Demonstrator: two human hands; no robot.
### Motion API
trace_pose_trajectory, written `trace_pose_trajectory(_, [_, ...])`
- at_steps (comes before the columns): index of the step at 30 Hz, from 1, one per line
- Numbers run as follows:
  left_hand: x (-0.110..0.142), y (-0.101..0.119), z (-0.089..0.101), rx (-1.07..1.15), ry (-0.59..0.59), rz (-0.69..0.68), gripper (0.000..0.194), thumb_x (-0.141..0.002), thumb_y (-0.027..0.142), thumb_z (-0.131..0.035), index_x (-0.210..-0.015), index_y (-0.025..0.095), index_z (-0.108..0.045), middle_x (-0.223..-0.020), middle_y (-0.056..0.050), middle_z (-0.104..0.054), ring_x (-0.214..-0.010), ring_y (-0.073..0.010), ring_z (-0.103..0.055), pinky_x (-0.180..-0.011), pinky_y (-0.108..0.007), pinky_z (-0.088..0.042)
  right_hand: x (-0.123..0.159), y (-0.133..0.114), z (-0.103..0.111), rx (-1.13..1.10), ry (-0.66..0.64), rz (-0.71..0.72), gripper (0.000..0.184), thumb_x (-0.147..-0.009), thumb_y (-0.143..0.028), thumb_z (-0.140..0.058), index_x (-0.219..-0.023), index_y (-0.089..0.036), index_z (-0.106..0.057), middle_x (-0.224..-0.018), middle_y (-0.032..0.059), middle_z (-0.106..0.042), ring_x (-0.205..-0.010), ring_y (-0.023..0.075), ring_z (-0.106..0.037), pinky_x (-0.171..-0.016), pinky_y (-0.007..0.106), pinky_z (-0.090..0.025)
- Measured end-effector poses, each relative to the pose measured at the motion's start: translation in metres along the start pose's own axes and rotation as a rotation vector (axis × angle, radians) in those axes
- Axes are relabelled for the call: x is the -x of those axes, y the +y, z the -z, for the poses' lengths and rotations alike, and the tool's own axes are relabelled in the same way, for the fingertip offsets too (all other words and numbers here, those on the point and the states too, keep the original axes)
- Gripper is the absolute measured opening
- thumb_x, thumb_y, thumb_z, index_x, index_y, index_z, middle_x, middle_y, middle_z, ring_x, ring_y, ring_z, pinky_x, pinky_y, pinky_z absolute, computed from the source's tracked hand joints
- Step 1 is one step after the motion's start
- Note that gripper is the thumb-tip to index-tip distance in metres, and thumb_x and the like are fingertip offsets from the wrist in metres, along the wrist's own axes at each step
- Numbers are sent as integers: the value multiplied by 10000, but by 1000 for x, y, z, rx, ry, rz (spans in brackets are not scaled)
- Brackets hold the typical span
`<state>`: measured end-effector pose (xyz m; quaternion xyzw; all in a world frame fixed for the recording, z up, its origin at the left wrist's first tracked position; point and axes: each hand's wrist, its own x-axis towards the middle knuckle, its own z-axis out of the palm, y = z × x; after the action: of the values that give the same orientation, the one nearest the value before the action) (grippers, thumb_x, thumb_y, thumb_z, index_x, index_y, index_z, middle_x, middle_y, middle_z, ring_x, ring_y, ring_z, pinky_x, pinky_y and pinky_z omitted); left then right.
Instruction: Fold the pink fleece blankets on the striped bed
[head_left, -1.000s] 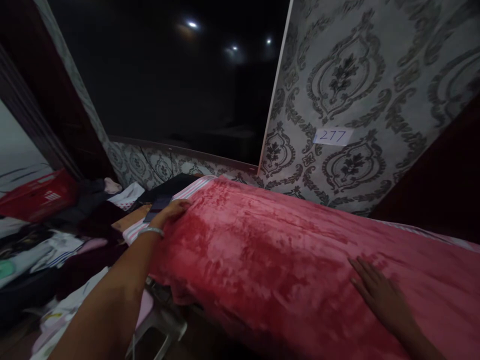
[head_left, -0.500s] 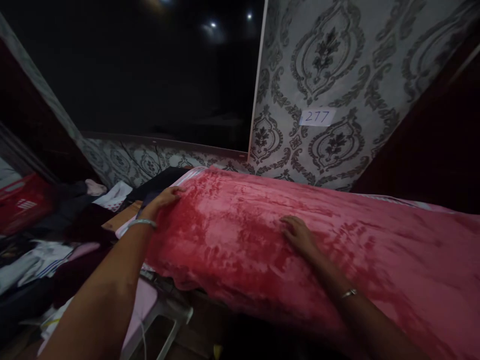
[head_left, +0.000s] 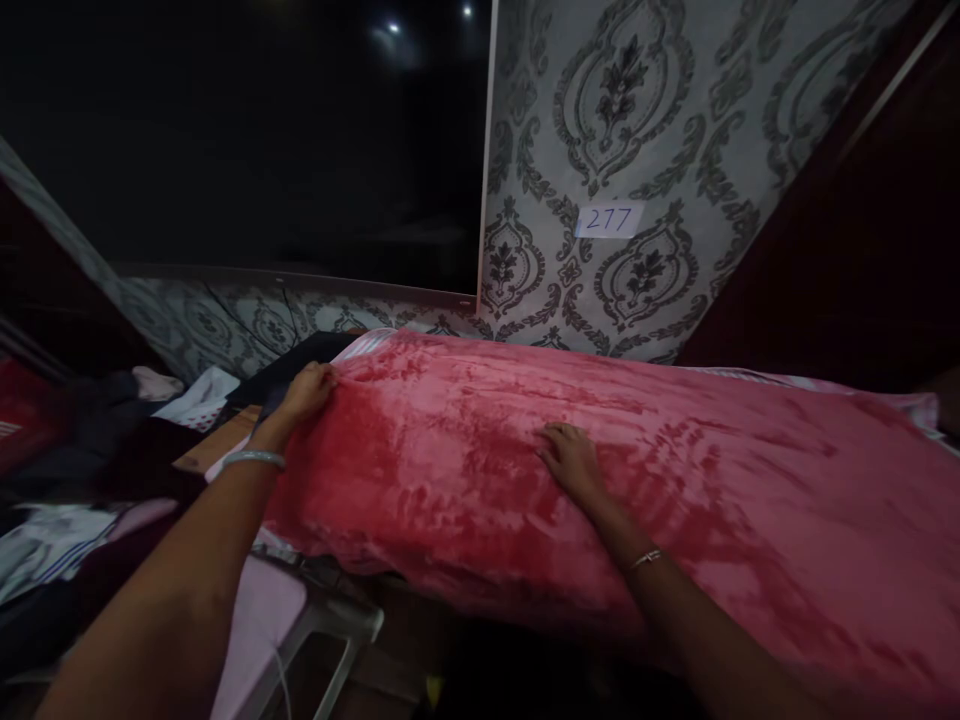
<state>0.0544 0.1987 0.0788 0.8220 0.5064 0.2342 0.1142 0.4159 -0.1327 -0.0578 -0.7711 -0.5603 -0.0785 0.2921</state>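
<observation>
A red and pink plush blanket (head_left: 465, 450) lies spread out before me, with a pale striped trim at its far edge. At its left edge, my left hand (head_left: 309, 390) is closed on the fabric, which puckers beside the fingertips. My right hand (head_left: 571, 460) rests on the blanket's middle, fingers slightly bent and apart, with no fold gripped. What lies beneath the blanket is hidden.
Piled clothes (head_left: 112, 430) lie at the left, near a pink-topped stool (head_left: 262, 610). Behind the blanket stands a large dark TV screen (head_left: 300, 150). A paper marked 277 (head_left: 609, 220) is on the patterned wall.
My left hand has gone from lying loosely at the blanket's left edge to gripping the cloth there. The right hand stays on the blanket's middle. The view has shifted slightly right.
</observation>
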Motion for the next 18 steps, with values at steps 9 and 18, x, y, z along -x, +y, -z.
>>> trace_pose_trajectory(9, [17,0,14,48,173,-5,130,-826,213,-480,-909,172,-572,-1002,-63,-587,-1027,-216,-557,-1010,-334,-446,-1,-5,5,21,-11,-22,369,-932,-414,-621,-1231,-204,-667,-1252,112,-640,-1166,292,-544,-980,413,-427])
trace_pose_trajectory(18, [26,10,36,127,239,-33,94,-787,232,-496,-849,190,-553,-941,-45,-585,-986,-221,-547,-1025,-397,-444,2,-8,-2,89,37,91,448,-880,-478,-704,-1255,-233,-674,-1319,135,-601,-1212,324,-505,-974,458,-411])
